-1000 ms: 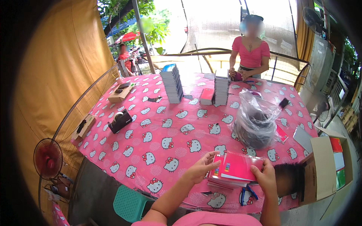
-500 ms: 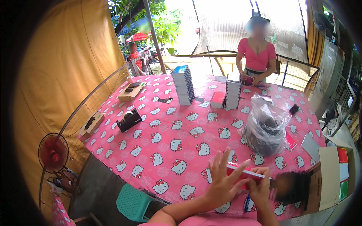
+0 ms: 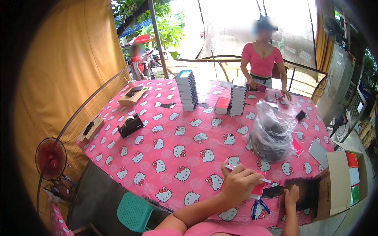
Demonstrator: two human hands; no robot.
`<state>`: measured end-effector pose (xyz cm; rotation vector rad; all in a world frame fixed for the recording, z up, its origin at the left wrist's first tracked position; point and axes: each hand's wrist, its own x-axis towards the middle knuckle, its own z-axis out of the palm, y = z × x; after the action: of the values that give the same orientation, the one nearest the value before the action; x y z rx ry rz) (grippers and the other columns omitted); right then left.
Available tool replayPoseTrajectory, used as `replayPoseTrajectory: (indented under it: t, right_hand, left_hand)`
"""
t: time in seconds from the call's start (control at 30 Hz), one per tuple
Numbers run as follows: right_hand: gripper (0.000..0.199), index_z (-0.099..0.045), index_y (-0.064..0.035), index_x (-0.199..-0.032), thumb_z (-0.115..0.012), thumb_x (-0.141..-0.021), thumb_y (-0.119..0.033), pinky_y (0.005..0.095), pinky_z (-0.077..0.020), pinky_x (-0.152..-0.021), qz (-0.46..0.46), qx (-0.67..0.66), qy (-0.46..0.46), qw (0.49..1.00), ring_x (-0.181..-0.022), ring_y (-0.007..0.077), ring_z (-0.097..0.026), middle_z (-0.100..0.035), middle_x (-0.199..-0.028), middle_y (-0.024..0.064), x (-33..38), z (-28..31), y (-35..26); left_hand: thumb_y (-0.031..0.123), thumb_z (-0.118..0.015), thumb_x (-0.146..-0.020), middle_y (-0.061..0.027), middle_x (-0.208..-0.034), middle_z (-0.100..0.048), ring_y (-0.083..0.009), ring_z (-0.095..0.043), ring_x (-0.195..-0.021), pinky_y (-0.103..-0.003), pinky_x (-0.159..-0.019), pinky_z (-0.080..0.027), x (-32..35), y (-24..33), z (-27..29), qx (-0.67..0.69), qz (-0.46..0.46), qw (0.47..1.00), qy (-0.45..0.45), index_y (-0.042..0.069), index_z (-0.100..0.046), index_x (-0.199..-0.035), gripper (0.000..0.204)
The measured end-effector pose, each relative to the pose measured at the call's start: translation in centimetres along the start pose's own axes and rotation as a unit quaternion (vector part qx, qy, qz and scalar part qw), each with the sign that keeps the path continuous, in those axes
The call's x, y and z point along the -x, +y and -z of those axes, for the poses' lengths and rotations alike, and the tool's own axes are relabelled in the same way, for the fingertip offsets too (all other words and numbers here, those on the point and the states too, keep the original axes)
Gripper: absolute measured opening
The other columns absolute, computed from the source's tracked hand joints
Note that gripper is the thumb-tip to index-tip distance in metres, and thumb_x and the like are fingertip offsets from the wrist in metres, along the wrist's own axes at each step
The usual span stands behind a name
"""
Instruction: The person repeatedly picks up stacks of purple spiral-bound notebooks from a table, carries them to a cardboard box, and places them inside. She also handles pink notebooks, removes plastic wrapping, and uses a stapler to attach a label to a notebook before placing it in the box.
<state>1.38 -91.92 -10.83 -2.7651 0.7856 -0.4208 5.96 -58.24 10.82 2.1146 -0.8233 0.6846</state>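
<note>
Head view, lower centre of the frame: the left hand lies fingers curled over a small stack of pink-covered notebooks at the near edge of the table, which wears a pink cartoon-cat cloth; it seems to press the stack down, though whether it pinches a cover I cannot tell. Just right of it, the right hand is closed into a loose fist beside a dark object; what it grips, if anything, is not clear. Blue-handled pliers lie below the notebooks. Right of centre sits a clear plastic bag of dark items. At the upper centre stand two tall stacks of spiral notebooks, with a black tape dispenser at the left. Across the table, a person in a pink top stands. An open cardboard box sits at the right edge.
</note>
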Motion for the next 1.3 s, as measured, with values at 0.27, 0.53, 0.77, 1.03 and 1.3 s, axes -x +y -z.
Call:
replayPoseTrajectory:
  t: [0.27, 0.53, 0.77, 1.03, 1.3]
  right_hand:
    - [0.020, -0.061, 0.0003, -0.090, -0.063, -0.071, -0.006, 0.0432, -0.0458, -0.078, -0.025, -0.028, 0.002, 0.999, -0.088, 0.0388, -0.057, -0.056, -0.092, 0.0220, -1.6, 2.7, -1.1]
    - [0.022, -0.065, 0.0027, -0.089, -0.065, -0.073, -0.012, 0.0434, -0.0446, -0.075, -0.010, -0.058, 0.004, 0.998, -0.086, 0.0367, -0.057, -0.056, -0.090, 0.0215, -3.3, 6.0, -1.4]
    - [0.015, -0.065, -0.0010, -0.084, -0.066, -0.073, -0.011, 0.0326, -0.0471, -0.063, 0.139, -0.362, 0.074, 0.919, -0.069, 0.0258, -0.059, -0.060, -0.078, 0.0128, 1.0, 15.7, -13.9]
    - [0.016, -0.067, -0.0024, -0.091, -0.070, -0.076, -0.007, 0.0225, -0.0433, -0.055, 0.254, -0.432, -0.001, 0.865, -0.064, 0.0105, -0.056, -0.061, -0.081, 0.0065, 4.2, 19.5, -20.4]
    - [0.016, -0.068, -0.0043, -0.086, -0.074, -0.073, -0.008, 0.0188, -0.0400, -0.056, 0.249, -0.478, -0.044, 0.841, -0.068, 0.0077, -0.055, -0.061, -0.083, 0.0047, 3.3, 19.8, -19.7]
  left_hand:
    - [0.025, -0.066, -0.079, 0.0054, -0.082, -0.064, -0.0122, -0.053, -0.074, -0.048, -0.095, -0.015, -0.1, 0.2, 0.3, 0.019, 0.030, 0.999, 0.008, 0.017, -0.067, -0.092, 0.015]
    - [0.025, -0.075, -0.070, 0.0055, -0.079, -0.065, -0.0124, -0.054, -0.078, -0.042, -0.098, -0.014, -0.3, 0.4, 0.1, 0.020, 0.011, 0.999, 0.039, 0.018, -0.069, -0.084, 0.017]
    - [0.018, -0.076, -0.066, 0.0010, -0.076, -0.065, -0.0168, -0.052, -0.073, -0.031, -0.076, -0.039, -0.3, 0.5, -0.3, 0.054, 0.022, 0.998, 0.031, 0.012, -0.070, -0.076, 0.013]
    - [0.021, -0.075, -0.068, 0.0027, -0.074, -0.064, -0.0144, -0.051, -0.075, -0.038, -0.092, -0.026, -0.7, 1.3, 0.2, 0.009, 0.028, 0.999, 0.014, 0.013, -0.070, -0.079, 0.014]
    - [0.021, -0.076, -0.068, 0.0030, -0.075, -0.064, -0.0135, -0.051, -0.074, -0.038, -0.092, -0.024, -0.4, 1.0, 0.3, 0.039, 0.010, 0.999, 0.018, 0.013, -0.071, -0.080, 0.015]
